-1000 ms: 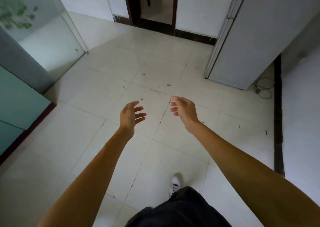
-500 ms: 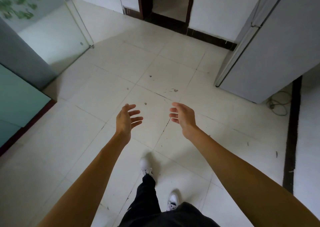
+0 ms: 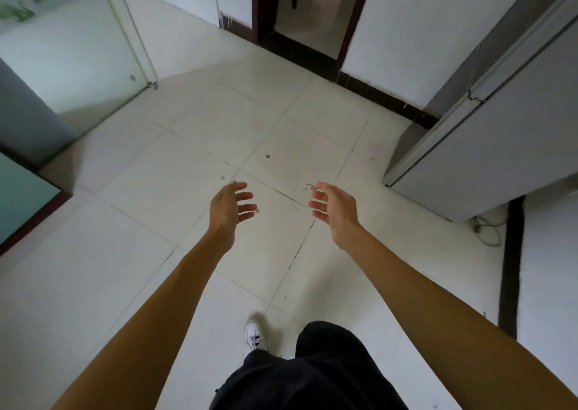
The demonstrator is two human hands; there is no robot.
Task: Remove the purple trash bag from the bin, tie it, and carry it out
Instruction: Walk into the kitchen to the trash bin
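Note:
Both my arms reach forward over a white tiled floor [image 3: 194, 171]. My left hand [image 3: 230, 209] is open with its fingers spread, palm turned inward, and holds nothing. My right hand [image 3: 334, 207] mirrors it a short way to the right, also open with nothing in it. No purple trash bag and no bin appear anywhere in the head view.
A grey fridge [image 3: 488, 146] stands at the right, with a loose cable [image 3: 488, 231] on the floor beside it. A dark-framed doorway [image 3: 309, 24] opens straight ahead. A glass panel [image 3: 78, 52] and a teal cabinet [image 3: 18, 196] line the left. My white shoe [image 3: 255, 336] shows below.
I have stepped forward: the doorway and fridge are closer and lower in view. Both hands stay open and held out in front, about the same distance apart.

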